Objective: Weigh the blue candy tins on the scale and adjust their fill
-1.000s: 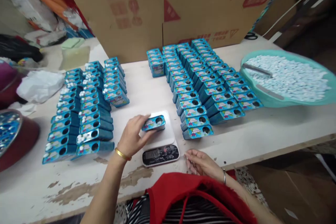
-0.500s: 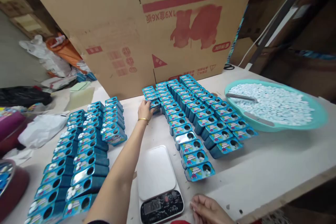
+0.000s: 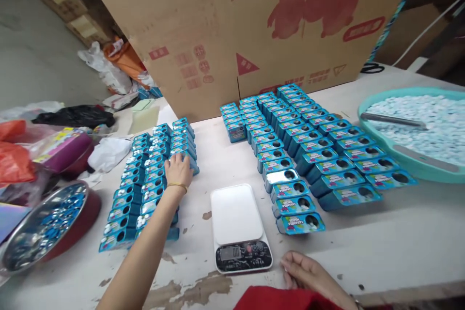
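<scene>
My left hand reaches out to the left block of small blue tins. Its fingers are curled over the nearest tin of the block's right-hand column. A gold bangle sits on that wrist. My right hand lies on the table's near edge, fingers loosely stretched and holding nothing. Between the hands stands a white kitchen scale with a bare platform and a lit display. A larger block of blue tins, each with a round hole in its lid, fills the table to the right of the scale.
A teal basin of pale blue-white candies with a metal scoop sits at the right. A big cardboard box stands behind the tins. A metal bowl of blue pieces and plastic bags lie at the left.
My left hand lifted a tin off the scale, carried it to the far row of the right block, then swung left onto the left block. The scale is bare now. The camera view shifted.
</scene>
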The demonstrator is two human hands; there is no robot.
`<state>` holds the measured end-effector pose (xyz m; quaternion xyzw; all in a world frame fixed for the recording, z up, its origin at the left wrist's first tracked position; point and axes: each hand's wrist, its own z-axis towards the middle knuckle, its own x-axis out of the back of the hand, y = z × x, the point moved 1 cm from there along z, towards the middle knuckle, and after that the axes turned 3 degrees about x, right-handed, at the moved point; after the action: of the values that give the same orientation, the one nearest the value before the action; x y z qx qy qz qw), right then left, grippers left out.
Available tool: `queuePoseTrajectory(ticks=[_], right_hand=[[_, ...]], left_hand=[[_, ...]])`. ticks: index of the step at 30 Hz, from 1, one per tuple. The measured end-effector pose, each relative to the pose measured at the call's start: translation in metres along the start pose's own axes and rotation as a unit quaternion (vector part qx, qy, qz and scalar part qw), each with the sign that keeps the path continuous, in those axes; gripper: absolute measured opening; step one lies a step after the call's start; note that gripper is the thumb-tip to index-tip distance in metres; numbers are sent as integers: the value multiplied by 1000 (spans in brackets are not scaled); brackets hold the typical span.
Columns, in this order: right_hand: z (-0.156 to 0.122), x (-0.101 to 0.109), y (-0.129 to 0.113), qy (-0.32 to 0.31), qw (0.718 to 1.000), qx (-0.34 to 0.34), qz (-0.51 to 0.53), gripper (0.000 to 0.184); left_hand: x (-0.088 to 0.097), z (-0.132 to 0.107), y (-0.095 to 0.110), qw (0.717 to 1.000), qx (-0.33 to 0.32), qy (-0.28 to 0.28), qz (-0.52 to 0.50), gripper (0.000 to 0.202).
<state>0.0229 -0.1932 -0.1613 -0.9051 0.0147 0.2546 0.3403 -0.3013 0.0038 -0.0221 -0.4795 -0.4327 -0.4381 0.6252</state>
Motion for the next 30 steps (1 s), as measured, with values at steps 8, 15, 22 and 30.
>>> queuePoseTrajectory(ticks=[8, 15, 22, 30], right_hand=[[-16, -9, -18, -20, 998, 47, 37, 45], [-27, -12, -28, -25, 995, 51, 83, 43], [-52, -15, -34, -29, 997, 20, 74, 48], [-65, -17, -41, -20, 994, 8, -110, 51]], left_hand=[[33, -29, 21, 995, -97, -23, -19, 13], [88, -87, 91, 951, -297, -88, -13, 16], [86, -89, 105, 933, -337, -104, -67, 15], [56, -143, 27, 930, -165, 40, -326, 25]])
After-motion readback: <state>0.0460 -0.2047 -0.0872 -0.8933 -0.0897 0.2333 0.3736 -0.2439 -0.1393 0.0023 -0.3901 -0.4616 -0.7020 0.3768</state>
